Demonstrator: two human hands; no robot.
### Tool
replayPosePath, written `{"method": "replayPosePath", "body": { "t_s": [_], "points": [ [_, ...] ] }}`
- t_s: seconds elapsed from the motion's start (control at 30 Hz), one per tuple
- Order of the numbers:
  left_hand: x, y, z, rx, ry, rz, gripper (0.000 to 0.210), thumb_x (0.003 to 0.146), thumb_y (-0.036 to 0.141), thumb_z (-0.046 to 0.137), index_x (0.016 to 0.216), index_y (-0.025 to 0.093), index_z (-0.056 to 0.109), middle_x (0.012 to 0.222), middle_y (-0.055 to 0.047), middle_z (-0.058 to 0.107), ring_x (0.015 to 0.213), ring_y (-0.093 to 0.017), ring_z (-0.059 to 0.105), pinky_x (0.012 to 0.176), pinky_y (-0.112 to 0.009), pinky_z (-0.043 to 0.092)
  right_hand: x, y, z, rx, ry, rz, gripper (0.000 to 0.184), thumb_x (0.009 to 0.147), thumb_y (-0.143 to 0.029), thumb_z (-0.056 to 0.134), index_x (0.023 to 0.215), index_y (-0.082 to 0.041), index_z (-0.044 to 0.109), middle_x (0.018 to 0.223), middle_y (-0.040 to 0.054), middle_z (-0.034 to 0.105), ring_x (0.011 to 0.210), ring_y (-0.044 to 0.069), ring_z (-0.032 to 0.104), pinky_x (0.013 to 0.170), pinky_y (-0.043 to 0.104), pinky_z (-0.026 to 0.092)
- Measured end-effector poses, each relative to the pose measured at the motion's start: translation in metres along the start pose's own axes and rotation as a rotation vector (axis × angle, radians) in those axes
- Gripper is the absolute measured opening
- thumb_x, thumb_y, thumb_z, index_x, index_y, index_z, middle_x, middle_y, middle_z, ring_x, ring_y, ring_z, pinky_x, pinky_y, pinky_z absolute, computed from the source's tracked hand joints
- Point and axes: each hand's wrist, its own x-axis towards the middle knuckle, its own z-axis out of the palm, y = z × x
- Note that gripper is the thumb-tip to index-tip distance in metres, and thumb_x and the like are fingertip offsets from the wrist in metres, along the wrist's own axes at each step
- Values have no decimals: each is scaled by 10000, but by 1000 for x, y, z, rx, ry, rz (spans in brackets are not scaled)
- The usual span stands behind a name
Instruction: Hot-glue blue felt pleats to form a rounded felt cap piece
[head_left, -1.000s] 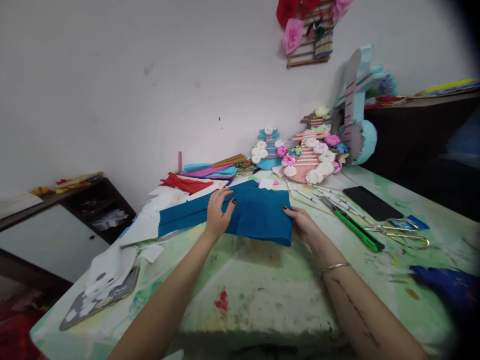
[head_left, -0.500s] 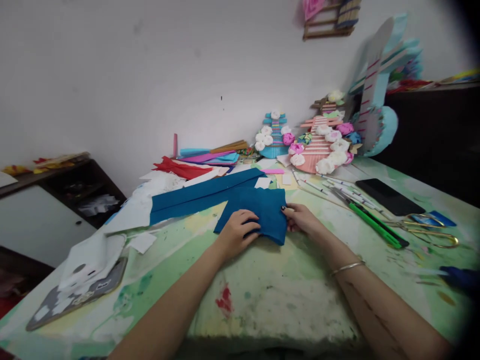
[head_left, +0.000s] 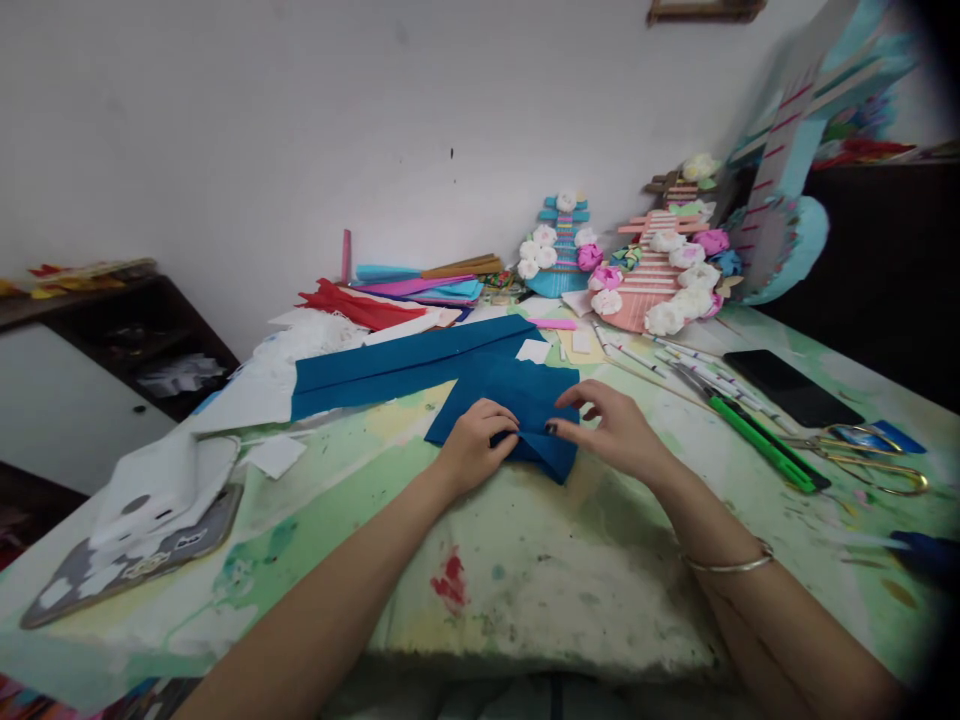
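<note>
A piece of dark blue crepe paper (head_left: 517, 390) lies on the table in front of me, its near edge creased and lifted into a fold. My left hand (head_left: 480, 440) is closed, with curled fingers and the thumb pinching that near edge. Over the right edge of the piece is my right hand (head_left: 611, 430), its thumb and fingers apart and nothing gripped between them. Behind lies a longer folded strip of the same blue paper (head_left: 375, 365), partly meeting the smaller piece. A small white paper square (head_left: 532, 351) rests at the far edge of the blue piece.
To the right are a green cutter (head_left: 765, 445), gold-handled scissors (head_left: 862, 455), several pens (head_left: 630, 358) and a black phone (head_left: 793, 387). A grey tablet-like board (head_left: 150, 560) with white scraps sits at left. Flower-decorated paper instruments (head_left: 559, 265) stand at the back.
My right hand has let go of the paper's right edge and opened above it. The near edge is now folded up at my left fingers. The view has shifted slightly.
</note>
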Motion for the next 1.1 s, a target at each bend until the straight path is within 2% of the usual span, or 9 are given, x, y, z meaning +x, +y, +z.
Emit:
{"method": "replayPosePath", "body": {
  "t_s": [0.1, 0.23, 0.4, 0.53, 0.6, 0.77, 0.97, 1.1],
  "points": [
    [1, -1, 1, -15, 9, -36, 115, 818, 143, 586, 763, 189, 676, 855, -58, 696, 859, -189, 624, 811, -347, 513, -8, -13, 12, -132, -136, -228, 360, 698, -378, 727, 957, -187, 565, 1006, 93, 564, 946, 258, 495, 817, 370, 425],
    [2, -1, 1, -22, 28, -45, 101, 808, 137, 600, 767, 187, 678, 857, -59, 700, 845, -189, 626, 811, -353, 512, -14, -17, 28, -323, -214, -279, 333, 716, -162, 608, 1040, -148, 531, 1048, 126, 528, 950, 270, 445, 832, 398, 392],
    [2, -2, 0, -24, 49, -48, 87, 786, 122, 631, 751, 184, 682, 851, -58, 707, 837, -187, 636, 796, -341, 517, -17, -18, 30, -358, -191, -287, 466, 711, -164, 584, 1168, -138, 499, 1094, 129, 516, 994, 285, 418, 848, 402, 376],
    [1, -4, -1, -29, 64, -56, 84, 774, 118, 652, 722, 178, 682, 837, -59, 713, 830, -189, 643, 791, -340, 516, -18, -21, 33, -341, -141, -255, 371, 796, -242, 562, 1149, -137, 521, 1095, 133, 527, 1007, 291, 424, 861, 415, 381],
    [1, -4, -1, -34, 68, -58, 81, 776, 134, 661, 713, 180, 683, 826, -58, 713, 823, -189, 645, 784, -339, 517, -18, -21, 35, -330, -124, -232, 321, 810, -188, 518, 1125, -129, 535, 1081, 140, 534, 1001, 287, 437, 864, 416, 385],
    [2, -6, -8, -55, 58, -55, 41, 773, 171, 689, 737, 188, 701, 845, -58, 721, 852, -192, 645, 799, -343, 511, -15, -15, 31, -294, -119, -228, 439, 686, -39, 499, 1118, -106, 536, 1090, 150, 544, 1014, 281, 460, 878, 402, 393],
    [4, -13, -27, -75, 61, -72, 19, 778, 176, 690, 773, 189, 702, 850, -50, 732, 848, -189, 659, 856, -376, 489, -11, -4, 15, -217, -110, -176, 387, 644, -17, 497, 1004, -144, 560, 963, 96, 590, 922, 240, 522, 811, 346, 415],
    [3, -8, -27, -96, 60, -62, 25, 769, 191, 699, 792, 191, 687, 856, -50, 725, 865, -192, 649, 875, -383, 475, -9, 0, 7, -198, -159, -154, 336, 621, -38, 535, 931, -157, 583, 922, 78, 609, 836, 221, 543, 750, 326, 409]
  ]
}}
